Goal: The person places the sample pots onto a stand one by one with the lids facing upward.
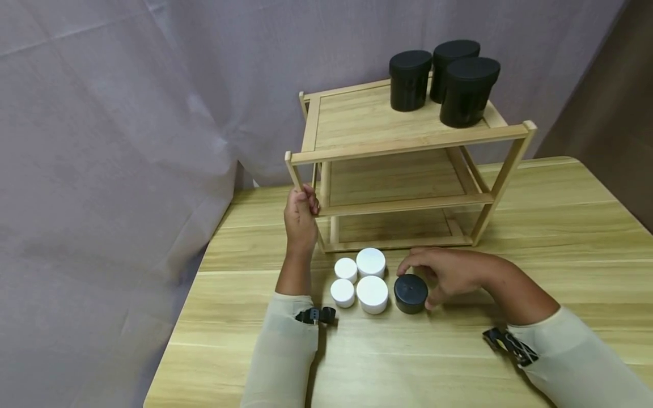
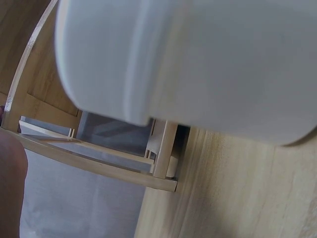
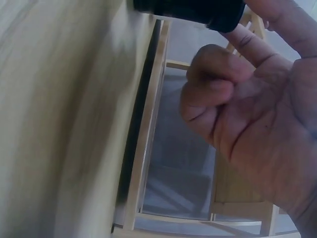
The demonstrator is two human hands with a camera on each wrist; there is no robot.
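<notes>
My left hand (image 1: 300, 224) grips the left front post of a light wooden three-tier rack (image 1: 357, 122), just below its top tier. On the table in front of the rack, my right hand (image 1: 454, 273) pinches a short round black jar (image 1: 410, 293) between thumb and fingers; the ring and little fingers (image 3: 213, 91) are curled in beside it. Left of that jar stand two larger white jars (image 1: 372, 294) and two smaller white jars (image 1: 342, 293), close together. A blurred white jar (image 2: 223, 64) fills much of the left wrist view.
Three tall black lidded containers (image 1: 410, 82) stand on the rack's top tier, toward its right end. A grey cloth (image 1: 127, 141) hangs behind and left of the wooden table (image 1: 245, 317). Dark straps with small cameras (image 1: 316, 315) are on both sleeves.
</notes>
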